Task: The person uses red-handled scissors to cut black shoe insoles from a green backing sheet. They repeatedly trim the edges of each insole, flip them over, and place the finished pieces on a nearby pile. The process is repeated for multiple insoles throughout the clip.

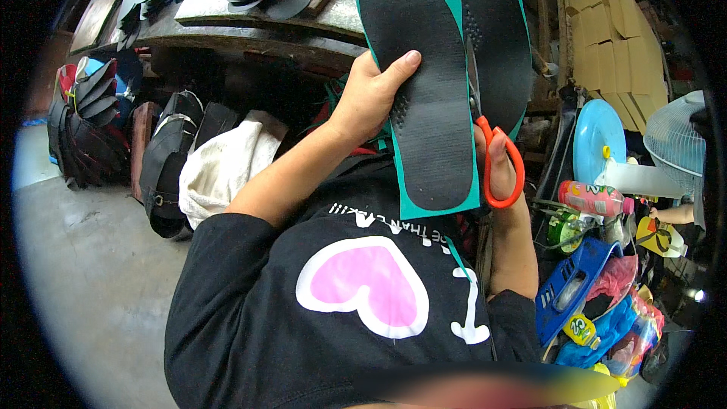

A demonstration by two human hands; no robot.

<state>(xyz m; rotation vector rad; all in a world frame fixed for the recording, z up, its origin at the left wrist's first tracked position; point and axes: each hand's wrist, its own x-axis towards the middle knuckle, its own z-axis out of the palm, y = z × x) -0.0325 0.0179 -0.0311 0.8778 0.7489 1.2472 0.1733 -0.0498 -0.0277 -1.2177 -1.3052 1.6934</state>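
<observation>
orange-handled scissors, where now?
Head view, right of centre: the orange-handled scissors sit in the right hand, blades running up between the two black insole shapes on the teal foam sheet.

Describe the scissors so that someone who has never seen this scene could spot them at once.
Start at the big teal foam sheet with two black sole shapes, held up in front of the workbench. The left hand grips its left edge; the right hand works the orange-handled scissors between the two soles. Nothing else nearby has bright orange loop handles.
</observation>
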